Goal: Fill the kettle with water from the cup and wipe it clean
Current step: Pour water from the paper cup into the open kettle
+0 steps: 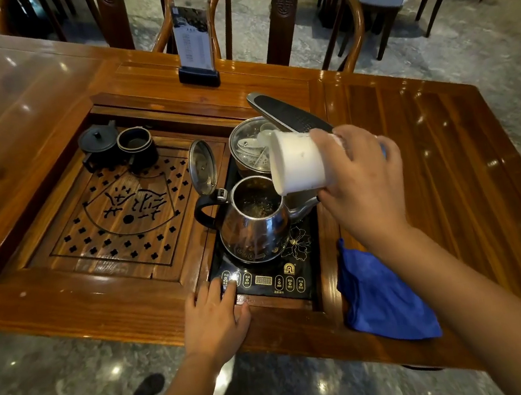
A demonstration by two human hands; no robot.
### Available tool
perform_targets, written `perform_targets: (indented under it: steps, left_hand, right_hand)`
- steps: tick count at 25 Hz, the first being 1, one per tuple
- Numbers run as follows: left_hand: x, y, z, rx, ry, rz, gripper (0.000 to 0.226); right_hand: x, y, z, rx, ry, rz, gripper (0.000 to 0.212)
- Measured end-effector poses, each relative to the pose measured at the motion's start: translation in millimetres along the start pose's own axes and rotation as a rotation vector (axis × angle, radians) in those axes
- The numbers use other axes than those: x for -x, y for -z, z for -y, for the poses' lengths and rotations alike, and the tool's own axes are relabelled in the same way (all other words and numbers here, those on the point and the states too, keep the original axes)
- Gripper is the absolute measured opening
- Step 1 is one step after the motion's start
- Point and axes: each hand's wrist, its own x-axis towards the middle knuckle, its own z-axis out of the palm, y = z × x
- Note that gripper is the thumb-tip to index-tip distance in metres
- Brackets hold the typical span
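Note:
A steel kettle (257, 228) stands on the black induction panel (265, 282), its hinged lid (202, 167) flipped up to the left. My right hand (361, 174) grips a white cup (298, 164), tipped on its side with its mouth over the kettle's opening. My left hand (213, 317) rests flat on the table edge, fingertips on the panel's lit buttons. A blue cloth (380, 297) lies on the table's near edge, under my right forearm.
Behind the kettle sits a glass-lidded pot (246, 148) with cups inside and a black water spout arm (287, 114). A black teapot (99, 144) and black cup (137, 147) stand on the carved wooden tea tray (113, 227). A menu stand (194, 47) and chairs are beyond.

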Motion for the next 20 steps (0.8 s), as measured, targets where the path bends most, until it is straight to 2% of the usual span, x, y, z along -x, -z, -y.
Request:
perform_targets:
  steps: [6,8,12,14,20]
  left_hand:
    - [-0.8,-0.3,0.9,-0.010,-0.006,0.014,0.047]
    - [-0.9,-0.4,1.4,-0.021,-0.013,0.020,0.047]
    - [-0.8,-0.9,1.8,-0.018,-0.017,0.027,0.048]
    - [-1.0,-1.5,1.0,-0.019,-0.009,0.032,0.049]
    - [-1.7,-3.4,0.7,-0.022,-0.001,0.028,0.050]
  right_hand:
    - [40.8,-6.4,-22.6,-0.844,-0.541,-0.040,0.076]
    - [61.2,-16.1,-38.4,-1.000,-0.678,-0.048,0.074]
    - [91.8,-50.4,-77.6,-1.101,-0.965,-0.041,0.072]
    - [98.5,-64.2,-95.3,-1.076,-1.064,-0.033,0.073]
    - [104.7,-86.0,-120.7,-1.001,-1.079,-0.022,0.077]
